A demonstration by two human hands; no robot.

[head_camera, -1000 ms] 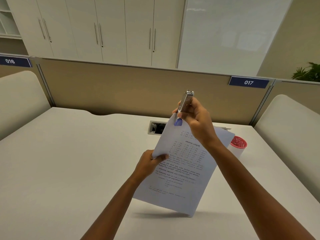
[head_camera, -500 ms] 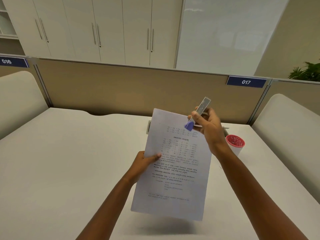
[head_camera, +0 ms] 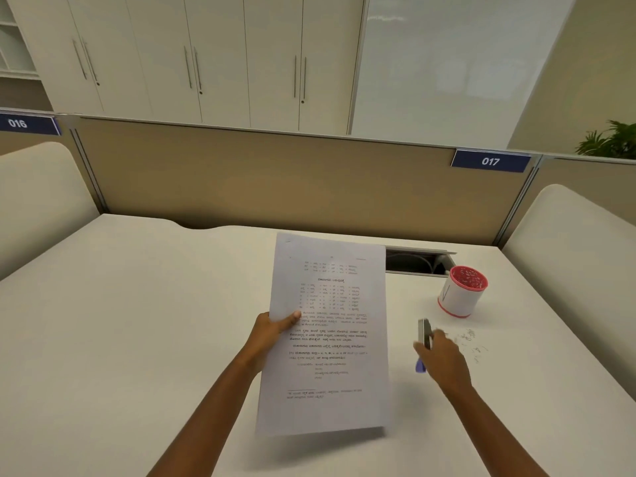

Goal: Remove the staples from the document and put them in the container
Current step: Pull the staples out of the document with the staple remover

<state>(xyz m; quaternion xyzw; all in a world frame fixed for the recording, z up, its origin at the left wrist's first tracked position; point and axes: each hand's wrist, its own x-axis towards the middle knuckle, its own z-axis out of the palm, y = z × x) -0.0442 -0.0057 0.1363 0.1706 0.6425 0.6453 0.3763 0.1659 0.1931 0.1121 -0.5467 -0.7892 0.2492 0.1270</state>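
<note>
Beside the cup, the right hand grips the stapler; the left hand pinches the thin, floppy paper at its edge.

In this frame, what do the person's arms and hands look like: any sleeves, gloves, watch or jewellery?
Both forearms are bare as far as the picture's lower edge, with no sleeve in view. The left hand and the right hand are ungloved. No watch, bracelet or ring shows on either, though the right hand is slightly blurred, so a thin ring could be missed.
</note>
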